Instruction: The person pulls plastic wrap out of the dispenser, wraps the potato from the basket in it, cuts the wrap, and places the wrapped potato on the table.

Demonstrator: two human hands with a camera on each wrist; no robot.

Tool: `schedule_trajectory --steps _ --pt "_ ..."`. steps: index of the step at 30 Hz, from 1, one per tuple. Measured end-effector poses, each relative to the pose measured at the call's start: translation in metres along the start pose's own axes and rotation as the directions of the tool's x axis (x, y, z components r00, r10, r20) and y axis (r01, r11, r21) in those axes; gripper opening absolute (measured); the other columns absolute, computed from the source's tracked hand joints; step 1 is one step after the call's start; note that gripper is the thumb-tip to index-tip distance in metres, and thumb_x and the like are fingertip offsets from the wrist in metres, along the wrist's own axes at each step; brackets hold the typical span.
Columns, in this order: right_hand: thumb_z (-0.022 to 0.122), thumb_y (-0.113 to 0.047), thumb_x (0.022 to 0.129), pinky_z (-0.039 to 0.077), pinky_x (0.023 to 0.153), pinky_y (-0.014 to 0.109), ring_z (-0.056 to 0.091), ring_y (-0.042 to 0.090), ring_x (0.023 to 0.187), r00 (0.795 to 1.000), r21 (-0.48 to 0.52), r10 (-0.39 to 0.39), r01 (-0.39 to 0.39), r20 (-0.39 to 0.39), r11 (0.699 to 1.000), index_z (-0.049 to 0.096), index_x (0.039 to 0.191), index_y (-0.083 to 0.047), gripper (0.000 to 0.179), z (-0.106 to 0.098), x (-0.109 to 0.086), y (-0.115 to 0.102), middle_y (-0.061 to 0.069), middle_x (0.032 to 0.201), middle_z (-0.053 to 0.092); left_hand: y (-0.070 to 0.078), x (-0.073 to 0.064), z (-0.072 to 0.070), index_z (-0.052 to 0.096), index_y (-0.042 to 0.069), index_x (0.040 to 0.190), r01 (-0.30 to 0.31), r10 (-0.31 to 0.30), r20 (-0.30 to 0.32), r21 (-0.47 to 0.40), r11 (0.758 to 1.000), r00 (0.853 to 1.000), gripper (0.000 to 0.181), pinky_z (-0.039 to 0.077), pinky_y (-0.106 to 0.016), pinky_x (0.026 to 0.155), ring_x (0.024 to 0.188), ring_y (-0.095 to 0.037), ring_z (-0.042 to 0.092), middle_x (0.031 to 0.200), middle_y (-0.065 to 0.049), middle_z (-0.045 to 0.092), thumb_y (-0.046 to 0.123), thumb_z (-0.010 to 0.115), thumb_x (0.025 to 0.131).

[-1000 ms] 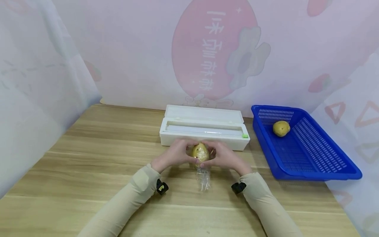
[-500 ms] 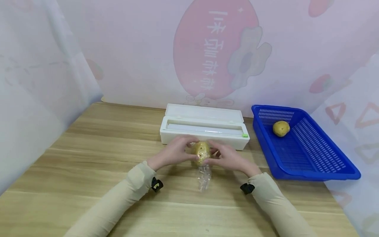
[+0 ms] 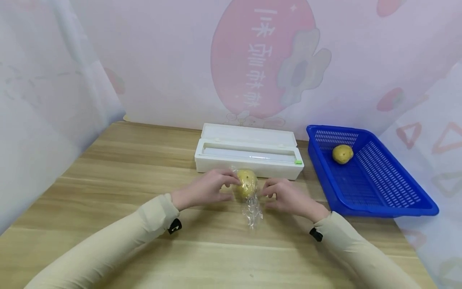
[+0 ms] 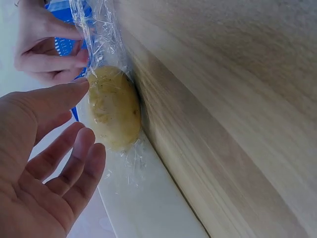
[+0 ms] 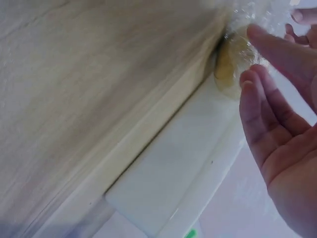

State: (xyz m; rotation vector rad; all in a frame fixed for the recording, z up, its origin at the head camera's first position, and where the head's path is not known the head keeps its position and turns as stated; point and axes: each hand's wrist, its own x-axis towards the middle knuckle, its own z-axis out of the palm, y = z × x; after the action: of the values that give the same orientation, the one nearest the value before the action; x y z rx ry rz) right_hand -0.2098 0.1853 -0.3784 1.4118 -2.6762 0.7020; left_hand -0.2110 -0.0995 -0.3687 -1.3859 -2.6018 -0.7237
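Note:
A potato (image 3: 247, 183) wrapped in clear cling film lies on the wooden table, against the front of a white box. A loose tail of cling film (image 3: 254, 212) spreads from its near end. My left hand (image 3: 205, 188) is at the potato's left, fingers loosely bent; in the left wrist view the thumb tip is at the potato's edge, and whether it touches is unclear. On the other side my right hand (image 3: 292, 199) hovers beside the film, thumb and fingers parted in the right wrist view (image 5: 287, 94). Neither hand grips the potato.
The white cling film box (image 3: 249, 168) stands with its lid (image 3: 249, 134) raised, a roll (image 3: 249, 154) inside and a green slider (image 3: 298, 162) at its right end. A blue basket (image 3: 390, 210) at the right holds another potato (image 3: 342, 154). Printed cloth hangs behind.
Both hands have let go of the wrapped potato and drawn apart to either side. The potato has shifted slightly to the right, and the film tail looks more spread.

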Motion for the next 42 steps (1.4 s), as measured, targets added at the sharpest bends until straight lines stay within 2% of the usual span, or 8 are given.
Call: schedule_trajectory --steps 5,10,16,21,27,31,35,42 --pt "0.085 -0.015 0.077 0.049 0.064 0.021 0.057 0.009 0.073 0.998 -0.028 -0.053 0.054 0.046 0.998 0.08 0.098 -0.015 0.021 0.007 0.005 0.0 -0.003 0.087 0.06 0.0 0.002 0.001 0.073 0.003 0.111 0.006 -0.006 0.022 -0.001 1.0 1.0 0.033 0.053 -0.027 0.078 0.091 -0.019 0.065 0.115 -0.008 0.066 0.009 0.082 0.08" --pt "0.082 -0.013 0.082 0.048 0.065 0.022 0.053 0.008 0.078 0.997 0.034 -0.072 0.073 -0.037 0.997 0.08 0.089 -0.016 0.008 0.013 0.007 0.0 -0.005 0.088 0.056 0.001 0.004 0.003 0.073 0.004 0.109 -0.003 0.003 0.021 0.007 1.0 1.0 0.032 0.051 -0.023 0.074 0.085 -0.016 0.065 0.112 -0.007 0.066 0.008 0.082 0.079" --pt "0.08 -0.014 0.084 0.043 0.096 0.046 0.051 0.022 0.114 0.993 0.103 -0.025 0.037 -0.114 0.994 0.078 0.087 -0.015 0.004 0.014 0.006 -0.006 0.007 0.119 0.059 0.005 0.005 0.007 0.072 0.006 0.113 0.002 -0.002 0.039 0.007 1.0 0.999 0.041 0.051 -0.026 0.083 0.098 -0.02 0.063 0.118 -0.006 0.063 0.013 0.086 0.075" --pt "0.073 -0.01 0.09 0.037 0.103 0.054 0.047 0.028 0.127 0.986 0.222 0.107 -0.077 -0.127 0.972 0.072 0.086 -0.018 0.009 0.014 0.004 -0.015 0.008 0.134 0.056 0.01 0.004 0.014 0.072 0.012 0.111 -0.007 0.007 0.026 0.031 0.999 1.0 0.053 0.049 -0.034 0.09 0.109 -0.02 0.056 0.122 -0.004 0.059 0.034 0.092 0.068" --pt "0.069 -0.009 0.093 0.044 0.098 0.048 0.055 0.026 0.119 0.951 0.358 0.252 -0.175 -0.18 0.917 0.07 0.087 -0.016 0.009 0.016 0.004 -0.023 0.005 0.125 0.062 0.012 0.006 0.023 0.071 0.012 0.105 -0.039 0.04 -0.073 0.018 0.999 0.997 0.051 0.05 -0.032 0.085 0.102 -0.018 0.059 0.116 -0.004 0.061 0.037 0.092 0.066" --pt "0.07 -0.007 0.092 0.05 0.092 0.041 0.061 0.02 0.108 0.908 0.413 0.349 -0.232 -0.233 0.881 0.073 0.088 -0.011 0.006 0.018 0.005 -0.031 0.002 0.113 0.067 0.015 0.007 0.027 0.073 0.011 0.098 -0.03 0.029 -0.139 -0.004 1.0 0.99 0.04 0.051 -0.028 0.079 0.093 -0.015 0.063 0.106 0.0 0.064 0.034 0.09 0.071" --pt "0.071 -0.001 0.089 0.054 0.084 0.036 0.065 0.019 0.097 0.875 0.435 0.393 -0.249 -0.282 0.866 0.075 0.088 -0.007 0.007 0.021 0.005 -0.034 0.003 0.102 0.071 0.019 0.01 0.03 0.074 0.011 0.087 -0.019 0.005 -0.186 -0.071 0.997 0.983 0.021 0.051 -0.027 0.081 0.092 -0.012 0.063 0.101 0.001 0.067 0.025 0.087 0.076" --pt "0.074 -0.002 0.087 0.056 0.071 0.03 0.067 0.017 0.083 0.87 0.447 0.391 -0.235 -0.299 0.863 0.077 0.088 -0.005 0.004 0.024 0.004 -0.035 0.004 0.092 0.072 0.017 0.014 0.034 0.074 0.013 0.079 0.0 -0.049 -0.209 -0.23 0.973 0.977 0.008 0.052 -0.028 0.082 0.089 -0.008 0.063 0.093 0.005 0.069 0.011 0.08 0.083"
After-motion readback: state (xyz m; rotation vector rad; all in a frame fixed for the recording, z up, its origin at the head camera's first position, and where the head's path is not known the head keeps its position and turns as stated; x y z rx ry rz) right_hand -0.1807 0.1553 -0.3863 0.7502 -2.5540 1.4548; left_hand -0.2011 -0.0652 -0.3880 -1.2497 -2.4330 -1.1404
